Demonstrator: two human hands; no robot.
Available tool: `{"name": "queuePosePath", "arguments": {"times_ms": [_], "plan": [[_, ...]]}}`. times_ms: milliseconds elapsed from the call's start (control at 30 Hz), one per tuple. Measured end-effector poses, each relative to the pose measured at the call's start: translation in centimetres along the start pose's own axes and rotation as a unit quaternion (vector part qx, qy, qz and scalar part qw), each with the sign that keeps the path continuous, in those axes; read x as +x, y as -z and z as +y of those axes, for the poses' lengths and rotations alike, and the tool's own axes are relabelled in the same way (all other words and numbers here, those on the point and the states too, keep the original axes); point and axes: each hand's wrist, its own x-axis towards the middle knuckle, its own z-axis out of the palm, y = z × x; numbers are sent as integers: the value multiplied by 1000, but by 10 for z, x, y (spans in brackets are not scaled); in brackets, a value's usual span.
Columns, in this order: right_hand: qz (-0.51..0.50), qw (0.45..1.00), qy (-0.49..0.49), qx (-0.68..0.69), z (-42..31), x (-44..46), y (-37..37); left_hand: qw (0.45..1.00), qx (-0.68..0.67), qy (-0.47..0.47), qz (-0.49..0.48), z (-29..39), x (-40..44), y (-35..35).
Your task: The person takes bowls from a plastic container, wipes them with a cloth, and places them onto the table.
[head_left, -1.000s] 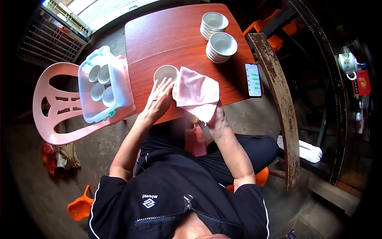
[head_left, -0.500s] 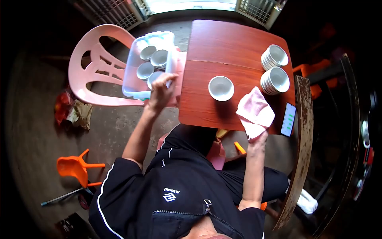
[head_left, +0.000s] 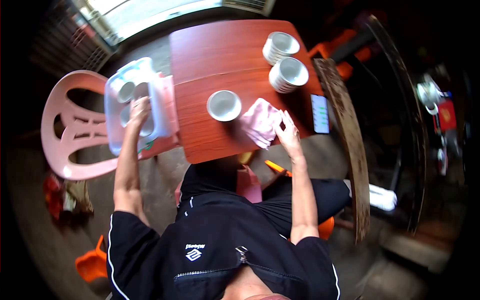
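Note:
My left hand (head_left: 139, 110) reaches into the clear plastic bin (head_left: 113, 142), its fingers closed at the near rim of a white bowl (head_left: 142, 89); motion blur softens them. Other white bowls, one of them a bowl (head_left: 126, 92) at the far left, sit around it in the bin. On the red-brown table, my right hand (head_left: 288, 134) rests at the edge of a crumpled pink cloth (head_left: 260, 123), fingers apart and touching it. Just left of the cloth stands a single white bowl (head_left: 224, 106), upright.
Two stacks of white bowls, a far stack (head_left: 281, 45) and a nearer stack (head_left: 289, 75), stand on the table's right (head_left: 220, 47). A phone (head_left: 320, 114) lies at the right edge, beside a worn wooden bench (head_left: 345, 150). The bin rests on a pink chair (head_left: 52, 122).
My left hand has gone from the bin's near edge down among the bowls. My right hand has come out from behind the cloth, which now lies flatter on the table. The view has turned.

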Motion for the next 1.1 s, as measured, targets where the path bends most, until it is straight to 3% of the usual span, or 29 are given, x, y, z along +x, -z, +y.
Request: {"name": "queuePosePath", "arguments": {"times_ms": [33,67,167,200,267,333,400,467,500,600,667,733,767,800,833,867,900,933,967,1000,1033,1100], "plan": [[86,995,44,-20,19,-2,4,1000,-21,4,15,6,-1,4],[124,987,-98,30,28,-6,8,999,-40,14,30,10,-6,6],[274,916,-132,-262,66,-25,18,996,-65,8,65,6,-10,4],[269,906,-178,-275,73,-31,23,995,-73,7,74,4,-10,3],[295,876,-156,-348,81,-35,27,991,-102,2,89,-6,-4,-1],[263,876,-188,-357,86,-35,24,988,-120,31,90,-7,-3,-3],[235,886,-203,-345,91,-33,24,980,-119,14,157,-6,-8,-1],[223,888,-209,-343,89,-29,25,961,-138,4,238,8,-20,19],[219,888,-215,-343,89,-27,26,969,-163,26,184,5,-24,29],[190,890,-242,-335,97,-24,24,939,-263,53,214,21,-45,61],[227,888,-227,-329,91,-24,23,919,-289,57,263,48,-68,94],[262,905,-165,-291,76,-24,24,885,-369,34,284,40,-79,98],[278,920,-111,-254,61,-25,24,813,-512,35,276,36,-83,95],[293,930,-56,-216,45,-25,22,676,-679,34,283,35,-89,91],[277,950,5,-141,20,-24,20,804,-481,2,350,27,-103,76],[238,970,38,-15,0,-25,8,763,-560,8,322,25,-111,71],[174,982,76,-13,-8,-27,-4,714,-634,18,297,23,-120,65],[133,981,116,-82,-14,-25,-15,414,-897,64,143,34,-124,67],[119,976,125,-135,-39,-22,-15,440,-889,56,117,83,-136,92],[114,974,125,-148,-45,-20,-23,442,-879,116,131,96,-142,82],[108,973,125,-161,-49,-16,-30,490,-861,79,111,116,-148,82],[87,974,147,-151,-39,-11,-39,485,-869,79,62,162,-160,95]]}}
